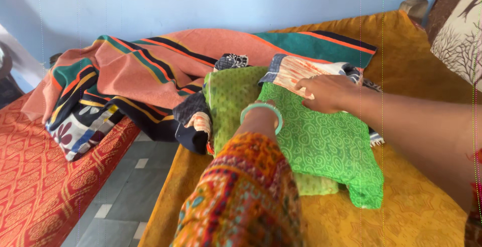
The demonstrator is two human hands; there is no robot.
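- Reaching in from below, your left hand (264, 107) is mostly hidden: only the wrist, with its pale green bangle (261, 109), shows where it dips under the fold of the green patterned cloth (321, 141), so you cannot tell whether the fingers are apart or closed.
- Your patterned orange sleeve (241, 192) covers the near left part of that cloth.
- Your right hand (326, 92) lies palm down, fingers spread and flat, across the cloth's top edge and touching a cream and orange printed cloth (301, 74) just behind; it clamps on nothing.
- The green cloth rests on the yellow-covered bed (427, 207), its right edge well inside the bed's surface, with bare cover to the right and in front.
- To the left, a striped orange blanket (150, 71) spills across the gap of tiled floor (125, 192) toward a red patterned bed (35, 176).
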